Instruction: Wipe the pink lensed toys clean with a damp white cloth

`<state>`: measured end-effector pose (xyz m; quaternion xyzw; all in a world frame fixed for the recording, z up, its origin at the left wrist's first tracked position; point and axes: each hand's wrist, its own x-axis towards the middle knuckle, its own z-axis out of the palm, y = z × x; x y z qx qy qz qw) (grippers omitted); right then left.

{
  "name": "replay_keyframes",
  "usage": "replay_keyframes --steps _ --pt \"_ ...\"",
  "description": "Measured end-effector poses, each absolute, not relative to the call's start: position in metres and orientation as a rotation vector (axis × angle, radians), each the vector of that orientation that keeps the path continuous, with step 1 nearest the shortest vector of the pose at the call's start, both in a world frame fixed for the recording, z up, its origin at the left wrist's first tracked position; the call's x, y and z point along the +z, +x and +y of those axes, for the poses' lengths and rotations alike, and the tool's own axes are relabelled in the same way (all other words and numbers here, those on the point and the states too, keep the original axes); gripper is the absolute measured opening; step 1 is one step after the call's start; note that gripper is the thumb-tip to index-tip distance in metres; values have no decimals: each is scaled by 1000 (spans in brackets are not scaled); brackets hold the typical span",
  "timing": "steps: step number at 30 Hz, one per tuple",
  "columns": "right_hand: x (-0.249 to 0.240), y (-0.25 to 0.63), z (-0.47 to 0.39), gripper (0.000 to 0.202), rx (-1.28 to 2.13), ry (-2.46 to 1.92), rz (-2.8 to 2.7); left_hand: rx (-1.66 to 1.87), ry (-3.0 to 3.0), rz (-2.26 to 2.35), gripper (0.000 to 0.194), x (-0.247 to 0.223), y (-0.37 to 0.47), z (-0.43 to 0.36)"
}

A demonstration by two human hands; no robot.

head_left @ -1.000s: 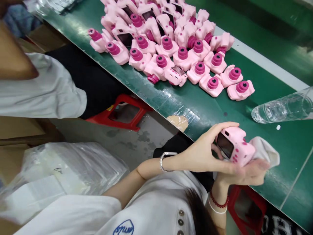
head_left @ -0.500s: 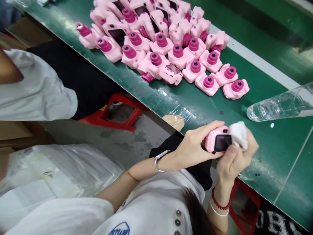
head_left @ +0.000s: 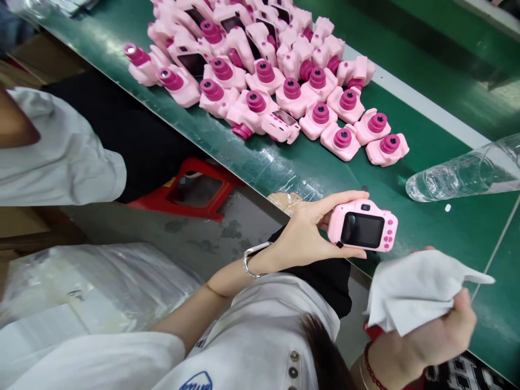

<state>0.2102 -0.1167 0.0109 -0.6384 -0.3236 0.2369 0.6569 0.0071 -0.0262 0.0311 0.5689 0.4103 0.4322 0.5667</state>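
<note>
and here's the left hand (head_left: 300, 233), thumb and fingers pinching one end of the pink camera (head_left: 363, 226), dark screen to the viewer, held up by the table's near edge! over to the right hand (head_left: 442, 336), gripping the white cloth (head_left: 418, 287), which hangs over part of it and hides some of the fingers; cloth and camera are apart. on the wrists, a silver bracelet (head_left: 251, 260) on the left, a red bracelet (head_left: 371, 368) on the right.

moving out across the green table (head_left: 430, 238): a small white bit (head_left: 447, 207) lies beyond the cloth, just beside the clear container (head_left: 455, 176), which reaches out of view. up ahead, the crowd of pink cameras (head_left: 266, 73), packed tight, many lenses up, filling the far left stretch! a tan patch (head_left: 284, 201) sits at the edge, close to the left hand. below, a red stool (head_left: 211, 206), plastic wrapping (head_left: 134, 271), and another person's white sleeve (head_left: 60, 151) on the left.
</note>
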Motion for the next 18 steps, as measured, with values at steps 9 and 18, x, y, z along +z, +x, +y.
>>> replay_keyframes --steps 9,18 --pt "7 242 -105 39 408 -1329 -586 916 1403 815 76 36 14 -24" --pt "-10 299 -149 25 158 -1368 -354 568 1641 729 74 11 84 22"
